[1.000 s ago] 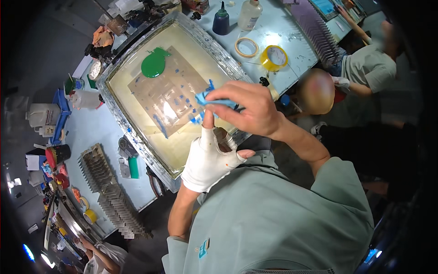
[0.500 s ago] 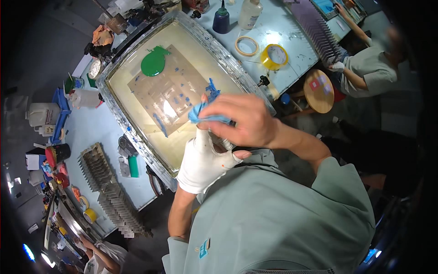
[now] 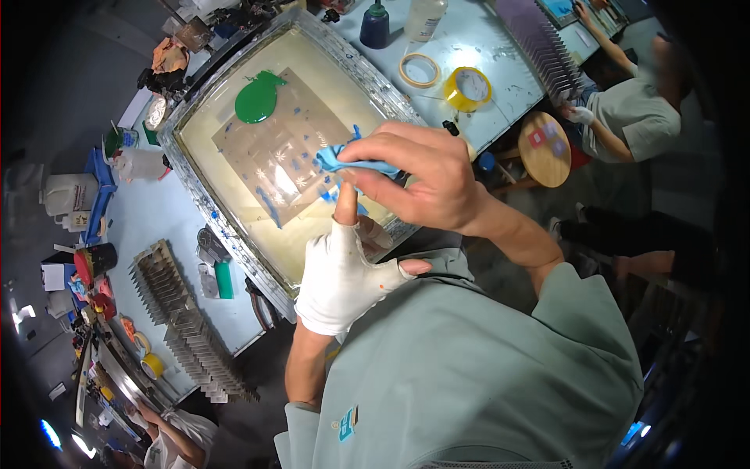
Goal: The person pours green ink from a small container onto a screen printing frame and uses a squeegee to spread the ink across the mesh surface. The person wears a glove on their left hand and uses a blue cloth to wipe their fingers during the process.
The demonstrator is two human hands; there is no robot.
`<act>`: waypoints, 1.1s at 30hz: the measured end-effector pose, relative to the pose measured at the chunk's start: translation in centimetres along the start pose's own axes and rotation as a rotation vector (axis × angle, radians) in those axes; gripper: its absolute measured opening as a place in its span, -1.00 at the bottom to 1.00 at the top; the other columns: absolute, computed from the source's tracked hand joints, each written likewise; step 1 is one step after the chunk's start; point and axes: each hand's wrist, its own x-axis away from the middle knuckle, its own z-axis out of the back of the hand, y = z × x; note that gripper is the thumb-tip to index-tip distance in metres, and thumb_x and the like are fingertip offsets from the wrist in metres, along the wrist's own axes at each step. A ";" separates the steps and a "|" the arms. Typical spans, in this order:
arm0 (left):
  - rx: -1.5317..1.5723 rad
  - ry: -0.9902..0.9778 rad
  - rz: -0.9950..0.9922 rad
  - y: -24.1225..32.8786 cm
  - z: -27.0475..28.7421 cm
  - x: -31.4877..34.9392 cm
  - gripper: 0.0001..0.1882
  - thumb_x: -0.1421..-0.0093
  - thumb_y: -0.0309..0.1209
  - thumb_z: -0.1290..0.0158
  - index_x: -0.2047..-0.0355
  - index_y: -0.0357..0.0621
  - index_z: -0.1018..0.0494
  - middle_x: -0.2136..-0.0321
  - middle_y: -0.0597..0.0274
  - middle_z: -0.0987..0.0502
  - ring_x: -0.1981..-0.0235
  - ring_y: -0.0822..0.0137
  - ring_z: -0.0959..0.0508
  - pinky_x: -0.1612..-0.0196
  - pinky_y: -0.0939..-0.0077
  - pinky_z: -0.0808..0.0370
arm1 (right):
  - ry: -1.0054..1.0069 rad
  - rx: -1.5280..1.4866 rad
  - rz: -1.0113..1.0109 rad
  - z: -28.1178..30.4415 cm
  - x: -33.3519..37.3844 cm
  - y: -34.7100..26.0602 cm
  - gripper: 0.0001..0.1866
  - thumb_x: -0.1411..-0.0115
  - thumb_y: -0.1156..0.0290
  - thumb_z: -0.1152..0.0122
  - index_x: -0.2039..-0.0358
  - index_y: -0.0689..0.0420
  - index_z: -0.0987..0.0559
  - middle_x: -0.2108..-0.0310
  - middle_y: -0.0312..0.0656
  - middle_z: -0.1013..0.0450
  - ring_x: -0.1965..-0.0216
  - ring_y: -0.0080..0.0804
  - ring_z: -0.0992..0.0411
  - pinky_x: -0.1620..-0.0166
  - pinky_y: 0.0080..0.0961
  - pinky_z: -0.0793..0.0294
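Note:
My right hand (image 3: 433, 176) is bare and pinches a crumpled piece of thin blue material (image 3: 332, 159), cloth or film, I cannot tell which. Just below it, my left hand (image 3: 340, 273) wears a white glove with the thumb tip and index finger bare. Its index finger points up beside my right fingertips, and its thumb stretches out to the right. Both hands are over the near right part of a framed printing screen (image 3: 194, 176). A glossy green ink puddle (image 3: 256, 102) lies on the mesh, with white star-like marks and blue scraps nearer me.
Yellow tape (image 3: 469, 90), a tan tape ring (image 3: 419, 70) and a dark bottle (image 3: 376, 27) stand right of the screen. A toothed metal rack (image 3: 183, 320) lies at left. A wooden stool (image 3: 544, 150) and a co-worker (image 3: 633, 117) are at right.
The blue material in my right hand has come off my left index fingertip, which now shows bare. The screen appears slightly higher and further left in view.

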 end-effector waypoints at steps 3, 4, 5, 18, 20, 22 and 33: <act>0.055 -0.044 0.057 -0.5 0.2 0.0 0.08 0.22 0.02 -0.53 -0.13 -0.30 -0.16 0.50 0.11 -0.59 0.51 0.17 -0.66 0.39 0.40 -0.59 | -0.024 -0.018 -0.003 -0.5 0.7 -0.3 -0.78 -0.01 0.58 -0.43 0.28 0.24 -0.65 0.44 -0.13 -0.56 0.51 -0.32 -0.54 0.46 -0.51 -0.47; 0.092 -0.071 0.084 -0.7 0.4 0.2 0.01 0.20 0.05 -0.52 -0.04 -0.28 -0.19 0.48 0.09 -0.59 0.48 0.17 -0.67 0.35 0.40 -0.60 | -0.027 -0.070 0.036 -1.3 1.5 -0.2 -0.77 0.00 0.58 -0.44 0.28 0.24 -0.65 0.44 -0.12 -0.56 0.51 -0.31 -0.53 0.47 -0.49 -0.47; 0.193 -0.100 0.132 -0.7 0.2 0.6 0.08 0.19 0.02 -0.52 -0.16 -0.27 -0.14 0.48 0.12 -0.59 0.46 0.21 -0.66 0.33 0.42 -0.59 | -0.018 -0.078 0.068 -1.3 1.6 -0.2 -0.77 0.00 0.59 -0.44 0.28 0.25 -0.65 0.44 -0.12 -0.56 0.52 -0.30 -0.53 0.48 -0.49 -0.47; 1.582 -0.309 0.256 1.5 0.0 1.1 0.51 0.16 0.19 -0.42 -0.44 0.46 0.59 0.53 0.05 -0.58 0.64 0.13 -0.60 0.53 0.36 -0.64 | 0.006 -0.083 0.115 -0.7 1.5 0.3 -0.76 0.00 0.62 -0.40 0.26 0.26 -0.65 0.50 -0.14 -0.55 0.52 -0.31 -0.55 0.48 -0.52 -0.48; 1.666 -0.298 0.132 1.6 -1.0 1.5 0.43 0.06 0.25 -0.33 -0.44 0.42 0.60 0.54 -0.02 -0.57 0.72 0.16 -0.55 0.61 0.39 -0.63 | 0.028 -0.042 0.070 -0.3 0.7 0.4 -0.77 0.00 0.62 -0.40 0.26 0.26 -0.65 0.51 -0.14 -0.54 0.53 -0.31 -0.54 0.48 -0.51 -0.47; 1.776 -0.319 -0.018 1.5 -1.3 1.8 0.34 -0.07 0.24 -0.26 -0.43 0.44 0.62 0.54 -0.06 -0.57 0.78 0.21 -0.50 0.66 0.46 -0.60 | 0.027 -0.022 0.042 -0.1 0.4 0.3 -0.77 0.00 0.62 -0.41 0.27 0.26 -0.65 0.51 -0.14 -0.54 0.55 -0.32 -0.53 0.48 -0.52 -0.47; 2.308 -0.470 -0.046 1.1 -1.5 1.3 0.37 0.01 0.30 -0.27 -0.45 0.47 0.57 0.42 -0.04 -0.61 0.71 0.20 -0.56 0.67 0.43 -0.56 | 0.034 -0.050 0.061 -0.8 1.3 -1.0 -0.76 0.01 0.55 -0.45 0.28 0.18 -0.66 0.51 -0.21 -0.52 0.56 -0.36 -0.49 0.50 -0.50 -0.43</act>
